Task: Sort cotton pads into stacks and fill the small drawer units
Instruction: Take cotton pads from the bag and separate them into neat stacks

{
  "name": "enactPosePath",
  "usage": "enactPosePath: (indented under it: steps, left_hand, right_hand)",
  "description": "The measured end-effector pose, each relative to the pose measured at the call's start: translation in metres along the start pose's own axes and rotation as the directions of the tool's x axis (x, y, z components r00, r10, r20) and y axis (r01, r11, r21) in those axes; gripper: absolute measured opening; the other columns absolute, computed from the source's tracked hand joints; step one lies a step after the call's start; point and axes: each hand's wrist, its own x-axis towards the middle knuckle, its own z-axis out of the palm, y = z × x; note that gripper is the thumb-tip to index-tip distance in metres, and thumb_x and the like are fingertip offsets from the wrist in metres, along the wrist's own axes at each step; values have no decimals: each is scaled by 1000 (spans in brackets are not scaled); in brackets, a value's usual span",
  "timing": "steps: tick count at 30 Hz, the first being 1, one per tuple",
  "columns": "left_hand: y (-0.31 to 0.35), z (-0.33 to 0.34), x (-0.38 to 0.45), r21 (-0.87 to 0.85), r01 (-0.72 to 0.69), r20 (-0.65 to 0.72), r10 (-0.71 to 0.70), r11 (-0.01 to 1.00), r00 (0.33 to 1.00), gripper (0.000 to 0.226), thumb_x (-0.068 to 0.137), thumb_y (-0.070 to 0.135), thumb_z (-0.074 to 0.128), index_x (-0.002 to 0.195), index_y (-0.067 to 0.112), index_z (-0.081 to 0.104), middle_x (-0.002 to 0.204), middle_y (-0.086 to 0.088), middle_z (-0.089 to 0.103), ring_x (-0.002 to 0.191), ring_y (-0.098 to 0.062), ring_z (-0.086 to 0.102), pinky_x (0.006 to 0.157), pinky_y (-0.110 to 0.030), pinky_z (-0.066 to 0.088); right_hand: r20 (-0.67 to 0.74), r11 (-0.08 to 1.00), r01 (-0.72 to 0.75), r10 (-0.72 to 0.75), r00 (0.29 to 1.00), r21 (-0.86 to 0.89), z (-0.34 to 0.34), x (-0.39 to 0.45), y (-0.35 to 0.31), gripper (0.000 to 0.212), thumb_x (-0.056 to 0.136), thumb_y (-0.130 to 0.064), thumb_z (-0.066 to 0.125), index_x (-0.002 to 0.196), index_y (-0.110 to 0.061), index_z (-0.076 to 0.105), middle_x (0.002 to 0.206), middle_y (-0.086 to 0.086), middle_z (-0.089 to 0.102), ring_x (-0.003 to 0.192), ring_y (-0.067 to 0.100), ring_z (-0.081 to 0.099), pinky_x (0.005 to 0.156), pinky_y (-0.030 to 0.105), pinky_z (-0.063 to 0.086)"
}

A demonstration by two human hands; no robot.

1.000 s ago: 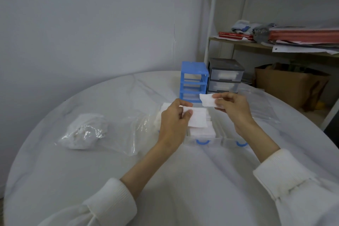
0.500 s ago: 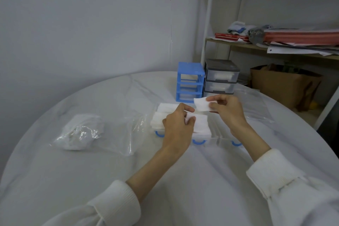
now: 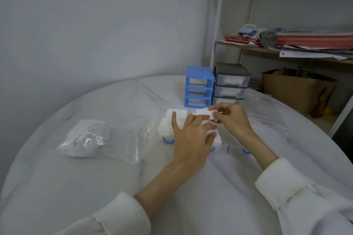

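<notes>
Two drawer units (image 3: pixel 215 86), crumpled bag (image 3: pixel 84 137) aside

left hand (image 3: pixel 192 135) has flattened onto the pad stack (image 3: pixel 172 124).

No text can be read here. The red books (image 3: pixel 242 39) on the shelf (image 3: pixel 248 48), toward one o'clock from the hands, carry small pale lettering along their spines, but it is too blurred to make out. The blue drawer unit (image 3: pixel 199 87) and the grey drawer unit (image 3: pixel 231 82) at twelve o'clock show no labels or numbers, and the loose papers (image 3: pixel 313 53) farther right along the shelf show no print that can be deciphered.
</notes>
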Motion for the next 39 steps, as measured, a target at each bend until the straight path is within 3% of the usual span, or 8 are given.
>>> enactPosePath:
  steps: [3,7,16,25,28,32,35,39]
  left_hand:
    - [1,1,-2,-109,-23,93,34,994,995,22,95,22,51,110,21,68,115,4,66,112,-14,55,114,-31,-8]
    - [2,0,-2,-245,11,178,34,970,983,28,98,22,46,118,16,63,119,-2,64,108,-17,56,96,-24,38]
    - [-2,-7,0,-266,-1,235,65,964,970,27,97,25,49,117,14,64,115,-2,66,104,-19,58,85,-27,42]
    - [-3,-8,0,-210,-77,208,122,975,970,29,99,24,42,119,14,62,117,0,64,103,-17,57,82,-24,41]
    - [-5,-6,-1,-249,-105,214,160,963,964,35,101,27,34,120,12,60,121,-1,60,106,-17,57,89,-34,46]
    - [-9,-8,-8,-300,-162,311,257,940,915,46,100,38,27,133,15,49,139,-1,47,126,-13,44,104,-32,40]
    - [-13,-13,-11,-258,-207,377,296,944,878,48,101,35,34,145,16,33,153,0,30,140,-10,25,113,-20,20]
    - [-18,-14,-9,-166,-257,459,306,952,834,54,101,40,31,149,16,23,155,-2,25,141,-14,25,116,-28,22]
  right_hand:
    - [29,999,27,-26,999,-27,1,-1,2,24,86,5,55,94,-12,69,97,2,67,73,3,59,60,5,46]
    - [50,998,50,-48,998,-38,1,-1,2,26,86,5,55,91,-16,69,95,0,67,73,2,60,61,4,45]
    - [38,999,25,-26,999,45,1,-2,-3,26,86,7,52,92,-12,70,93,-2,66,70,-3,60,59,4,44]
    - [58,913,193,-184,981,-359,5,-2,5,19,89,-6,54,95,-14,70,114,2,54,102,11,50,78,7,31]
    - [151,904,284,-248,957,-318,2,-3,4,24,97,-22,46,108,-18,67,130,-4,51,122,9,43,99,17,27]
    - [466,976,126,-29,884,-178,0,-10,2,67,84,-75,21,123,-36,59,130,-9,55,117,6,49,103,29,35]
    - [488,949,77,87,868,-306,1,-10,6,81,73,-88,13,125,-42,54,133,-10,51,120,10,47,101,31,30]
    - [482,930,32,159,862,-366,-1,-14,1,97,61,-94,6,134,-43,45,149,-12,35,141,11,21,113,38,13]
